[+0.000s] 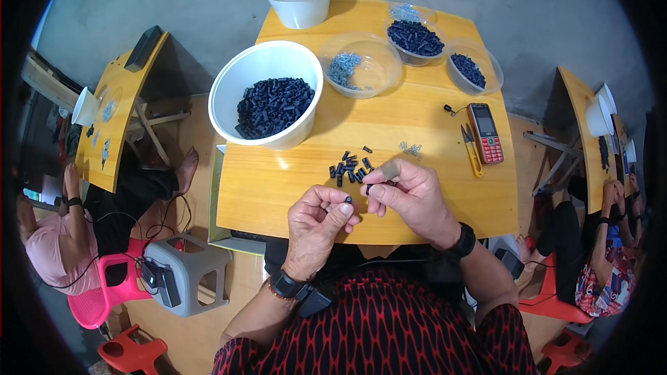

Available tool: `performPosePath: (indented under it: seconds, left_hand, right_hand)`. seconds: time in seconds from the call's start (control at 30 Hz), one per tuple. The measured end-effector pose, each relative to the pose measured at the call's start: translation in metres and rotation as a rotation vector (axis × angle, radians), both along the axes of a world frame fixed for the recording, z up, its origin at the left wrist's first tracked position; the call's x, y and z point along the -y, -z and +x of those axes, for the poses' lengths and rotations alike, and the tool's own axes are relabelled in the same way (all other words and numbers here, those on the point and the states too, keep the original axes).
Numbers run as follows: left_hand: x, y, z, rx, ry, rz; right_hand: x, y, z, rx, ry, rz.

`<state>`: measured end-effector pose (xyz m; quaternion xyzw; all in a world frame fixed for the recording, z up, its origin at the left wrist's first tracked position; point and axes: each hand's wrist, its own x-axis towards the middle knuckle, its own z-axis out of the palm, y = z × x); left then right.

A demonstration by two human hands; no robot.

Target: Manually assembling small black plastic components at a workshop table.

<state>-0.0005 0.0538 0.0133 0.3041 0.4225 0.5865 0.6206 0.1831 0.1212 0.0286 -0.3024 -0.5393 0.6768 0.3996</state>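
My left hand (313, 228) pinches a small black plastic part (349, 200) between thumb and forefinger, just above the table's near edge. Close beside it, my right hand (414, 201) grips another small black piece (369, 189) at its fingertips; a tape-like wrap covers one finger. The two pieces are apart. Just beyond my hands lies a loose pile of black plastic parts (345, 167). Some small silvery screws (411, 148) are scattered to the right of that pile.
A large white tub (221, 119) of black parts stands at left, another white tub (302, 10) behind it. Clear bowls (381, 69) hold screws and black parts. A red phone (486, 132) and yellow-handled snips (474, 156) lie at right. Other people sit at side tables.
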Motion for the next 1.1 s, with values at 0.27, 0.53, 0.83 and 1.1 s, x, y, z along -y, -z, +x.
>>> performPosePath:
  seconds: [0.27,0.53,0.83,1.1]
  left_hand:
    - [0.0,0.002,-0.003,-0.037,0.056,-0.037]
    - [-0.001,-0.004,-0.004,0.008,0.084,-0.03]
    - [-0.002,-0.004,-0.007,0.023,0.1,-0.071]
    - [-0.003,-0.008,-0.008,0.149,0.156,-0.088]
  right_hand:
    - [0.002,0.003,-0.004,-0.076,-0.007,-0.102]
    - [0.003,0.006,-0.011,0.0,0.032,0.078]
    - [0.003,0.008,-0.014,-0.011,0.024,0.119]
    - [0.003,0.009,-0.014,-0.043,0.024,0.135]
